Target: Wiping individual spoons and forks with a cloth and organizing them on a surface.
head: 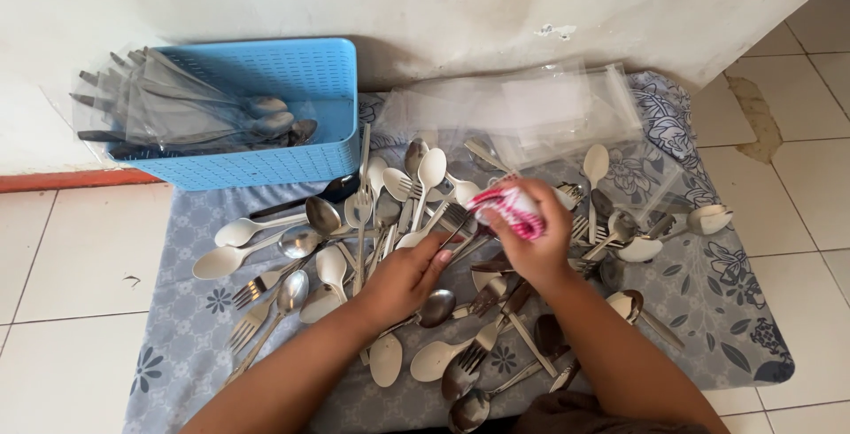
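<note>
Your left hand [405,276] reaches in from the lower left, forearm angled up across the grey floral cloth [190,310] spread on the white tiled floor [71,257]. Its fingers curl closed around the handle of a metal fork [453,218], whose tines point up and to the right toward your other hand. Your right hand [534,237] comes in from the lower right, wrist bent, fingers wrapped tightly over a pink-and-white rag [506,208] that it presses against the fork's head. Both hands meet just above the middle of the heap of loose steel and cream plastic spoons and forks [354,248] scattered over the cloth. Behind the heap, a light blue perforated plastic basket [266,80] stands against the wall, holding cutlery sealed in clear sleeves [177,111]. A stack of empty clear plastic sleeves [522,111] lies beside it, to the right.
</note>
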